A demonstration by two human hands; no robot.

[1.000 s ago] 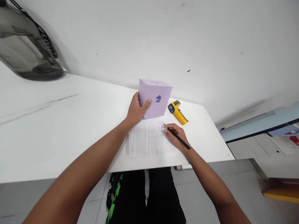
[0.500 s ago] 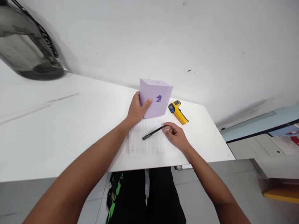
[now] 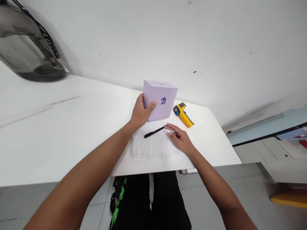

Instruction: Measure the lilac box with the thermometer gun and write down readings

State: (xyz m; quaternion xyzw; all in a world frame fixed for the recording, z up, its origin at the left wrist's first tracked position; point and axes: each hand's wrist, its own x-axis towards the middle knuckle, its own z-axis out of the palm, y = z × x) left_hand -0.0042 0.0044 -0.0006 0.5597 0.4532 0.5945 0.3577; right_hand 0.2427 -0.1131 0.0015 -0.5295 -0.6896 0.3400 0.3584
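A pale purple box (image 3: 157,110) with a dark horse-head mark stands upright at the back of the sheet. My left hand (image 3: 142,111) grips its left side, thumb across the front; the other fingers are mostly hidden behind it. On the printed paper (image 3: 148,148) lies a black pen (image 3: 154,132), slanting up to the right. The fingertips of my right hand (image 3: 179,137) are at the pen's far end, thumb apart from the fingers and not around the pen. To the right of the box is a yellow infrared thermometer gun (image 3: 184,115).
The white table (image 3: 72,137) meets a white wall (image 3: 155,41) at the back. A large grey translucent container (image 3: 31,48) stands at the far left. Beyond the table's right end is a pale blue panel (image 3: 261,123) with a dark edge.
The pen has shifted slightly up and left and turned a little. My right thumb and fingers have spread from around its end. The box and my left hand stay in place.
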